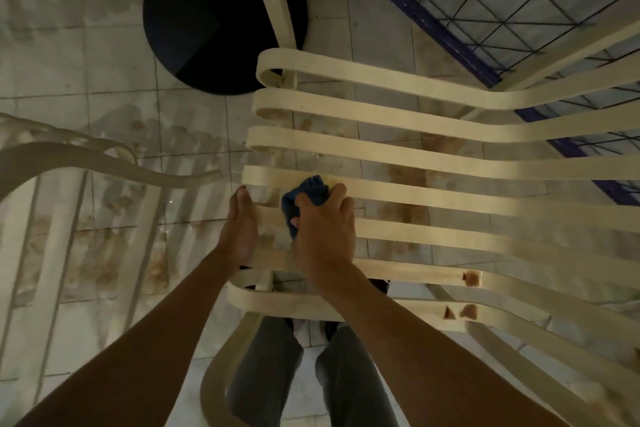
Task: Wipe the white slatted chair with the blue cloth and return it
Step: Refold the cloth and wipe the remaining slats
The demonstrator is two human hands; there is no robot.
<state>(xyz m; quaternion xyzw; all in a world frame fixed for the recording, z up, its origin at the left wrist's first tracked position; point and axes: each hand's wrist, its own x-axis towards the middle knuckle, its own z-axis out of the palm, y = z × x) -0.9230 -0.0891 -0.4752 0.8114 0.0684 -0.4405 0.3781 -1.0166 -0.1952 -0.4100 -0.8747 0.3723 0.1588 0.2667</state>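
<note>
**Right hand holds the cloth on a chair slat; left hand lies flat at the slat ends**

1. At 6 o'clock in the view, the person's grey trouser legs [263, 374] stand behind the nearest curved rail of the white slatted chair [415, 163].
2. Both forearms reach from 6 o'clock toward the centre.
3. The right hand [325, 236] lies over the near slats. Its fingers are curled around the bunched blue cloth [304, 198] and grip it.
4. The cloth sits just below centre, pressed on a slat close to the slat ends. Part of it protrudes at 12 o'clock of the right hand.
5. The left hand [240, 229] is at 9 o'clock of the right hand. Its fingers are straight and together, holding nothing, and lie against the slat ends.
6. Two near slats show chipped brown spots [471, 279] at 4 o'clock.
7. The tiled floor [104, 62] is stained.
8. A second pale chair [69, 156] is at 9 o'clock.
9. A black round base [194, 28] is at 11 o'clock.
10. A blue wire grid [485, 10] is at 1 o'clock, beyond the slats.
</note>
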